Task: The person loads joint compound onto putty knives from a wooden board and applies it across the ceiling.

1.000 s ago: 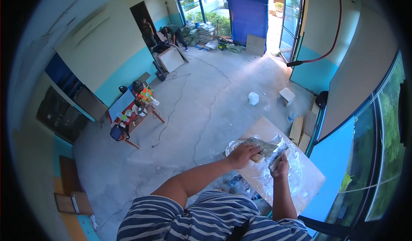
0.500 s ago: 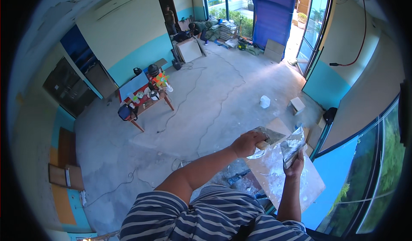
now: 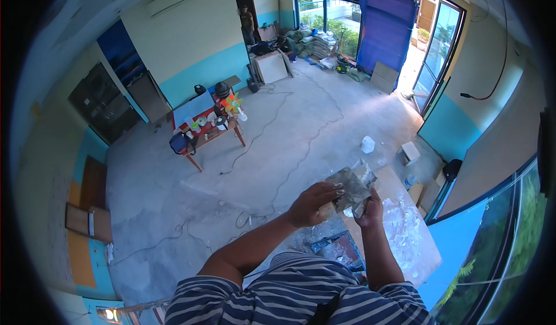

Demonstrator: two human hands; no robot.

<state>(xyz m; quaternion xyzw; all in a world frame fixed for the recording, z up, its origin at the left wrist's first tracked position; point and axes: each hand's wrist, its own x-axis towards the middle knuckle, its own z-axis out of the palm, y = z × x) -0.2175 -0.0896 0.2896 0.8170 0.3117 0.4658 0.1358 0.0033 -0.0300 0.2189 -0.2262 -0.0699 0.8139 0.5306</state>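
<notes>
My left hand (image 3: 313, 204) is closed round a plastering trowel with a flat, grey, smeared blade (image 3: 347, 189). In the earlier frame its wooden handle shows. My right hand (image 3: 371, 211) grips a second flat metal tool, perhaps another trowel (image 3: 364, 176), with whitish paste on it; the left blade partly covers it. The two blades meet or overlap in front of me, and I cannot tell exactly where they touch. Below and to the right of them lies a pale board (image 3: 427, 260), spread with wet white plaster (image 3: 403, 227).
Blue-edged tools or a tray (image 3: 341, 248) lie left of the board. Beyond it are a white lump (image 3: 368, 145) and a pale box (image 3: 410, 153). A cluttered table (image 3: 197, 160) stands at left; cables (image 3: 305, 157) cross the floor. A person (image 3: 247, 25) stands in the far doorway.
Both hands have moved left and closer together, off the board's middle. The left trowel's blade now lies across the right-hand tool. The view has shifted slightly.
</notes>
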